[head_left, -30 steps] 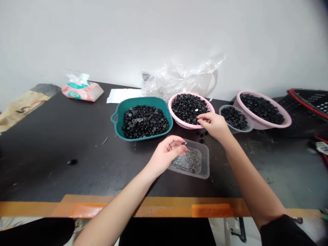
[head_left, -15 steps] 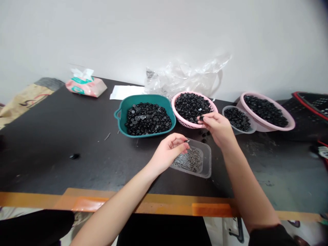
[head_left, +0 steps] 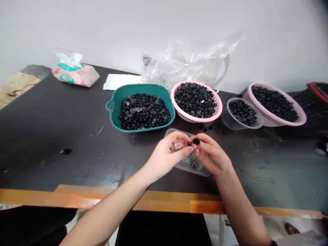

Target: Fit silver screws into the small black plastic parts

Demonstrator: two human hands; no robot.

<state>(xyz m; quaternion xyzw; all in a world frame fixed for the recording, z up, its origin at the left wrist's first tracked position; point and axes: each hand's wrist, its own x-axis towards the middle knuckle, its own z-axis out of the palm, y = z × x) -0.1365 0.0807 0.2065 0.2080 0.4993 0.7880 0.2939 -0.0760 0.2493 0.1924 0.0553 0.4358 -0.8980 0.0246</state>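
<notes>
My right hand (head_left: 211, 155) pinches a small round black cap (head_left: 196, 141) between thumb and fingers. My left hand (head_left: 167, 155) pinches a small metal screw (head_left: 189, 144) and meets the right hand fingertip to fingertip. Both hands hover over a clear plastic tray of metal screws (head_left: 191, 162), which they partly hide. Behind them stand a teal basin of black washers (head_left: 142, 111) and a pink basket of black caps (head_left: 196, 100).
A small clear bowl (head_left: 241, 114) and a second pink basket (head_left: 275, 107) of black parts stand at right. A crumpled clear plastic bag (head_left: 189, 63), white paper (head_left: 119, 81) and tissue pack (head_left: 74, 71) lie at the back. The table's orange front edge (head_left: 159, 201) is near.
My right hand left the pink basket with a black cap and came back toward me to meet my left hand over the screw tray. The view shifted slightly.
</notes>
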